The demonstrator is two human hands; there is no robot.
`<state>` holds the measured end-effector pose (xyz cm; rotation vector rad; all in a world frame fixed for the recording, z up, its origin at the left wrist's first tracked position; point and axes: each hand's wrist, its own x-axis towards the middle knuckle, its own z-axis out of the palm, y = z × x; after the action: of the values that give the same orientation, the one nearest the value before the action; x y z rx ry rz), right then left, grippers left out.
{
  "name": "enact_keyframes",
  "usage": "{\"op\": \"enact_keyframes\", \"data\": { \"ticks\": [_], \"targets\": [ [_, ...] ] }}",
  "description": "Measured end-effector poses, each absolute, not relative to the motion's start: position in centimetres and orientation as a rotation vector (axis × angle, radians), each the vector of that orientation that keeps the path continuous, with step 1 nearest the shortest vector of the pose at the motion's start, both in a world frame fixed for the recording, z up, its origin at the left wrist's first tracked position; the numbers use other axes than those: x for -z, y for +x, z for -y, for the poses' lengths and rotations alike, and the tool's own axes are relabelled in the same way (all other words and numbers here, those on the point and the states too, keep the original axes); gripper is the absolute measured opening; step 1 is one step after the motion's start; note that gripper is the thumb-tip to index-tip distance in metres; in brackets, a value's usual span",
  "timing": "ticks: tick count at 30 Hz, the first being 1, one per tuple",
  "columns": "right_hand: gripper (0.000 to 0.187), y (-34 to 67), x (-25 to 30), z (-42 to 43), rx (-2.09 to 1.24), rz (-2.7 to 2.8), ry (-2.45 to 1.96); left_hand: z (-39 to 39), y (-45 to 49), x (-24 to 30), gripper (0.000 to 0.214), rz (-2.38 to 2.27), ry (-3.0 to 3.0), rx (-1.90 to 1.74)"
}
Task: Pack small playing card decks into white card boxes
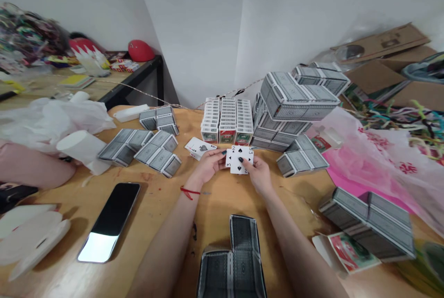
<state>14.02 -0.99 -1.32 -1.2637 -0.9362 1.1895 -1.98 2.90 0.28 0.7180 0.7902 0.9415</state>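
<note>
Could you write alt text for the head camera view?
A right hand holds crossed playing cards over a wooden table, with the left hand at their edge. Grey-patterned blocks stand around them, and a phone lies at left.

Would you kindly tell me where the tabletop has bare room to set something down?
Bare tabletop shows between the phone and left forearm, and, smaller, between the held cards and nearest grey block. Beyond the cards, white packs and stacked grey blocks crowd together.

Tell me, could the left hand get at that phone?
Probably yes: the phone lies uncovered beside the left forearm, with nothing visible blocking the way, though the left hand is busy at the playing cards.
</note>
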Motion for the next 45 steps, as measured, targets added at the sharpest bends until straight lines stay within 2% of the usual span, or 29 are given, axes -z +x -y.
{"op": "enact_keyframes", "data": {
  "ticks": [13, 33, 45],
  "targets": [
    [0.037, 14.19, 1.20, 1.07, -1.219, 0.914, -1.213, -2.71, -2.48, -0.67, 0.017, -0.703, 0.649, -0.757],
    [0.037, 14.03, 0.52, 1.27, -1.235, 0.926, -1.194, -2.46, -2.28, -0.98, 0.017, -0.647, 0.661, -0.782],
    [0.031, 14.30, 1.18, 1.10, -1.212, 0.991, -1.196, -2.60, -2.44, -0.97, 0.016, -0.606, 0.670, -0.764]
  ]
}}
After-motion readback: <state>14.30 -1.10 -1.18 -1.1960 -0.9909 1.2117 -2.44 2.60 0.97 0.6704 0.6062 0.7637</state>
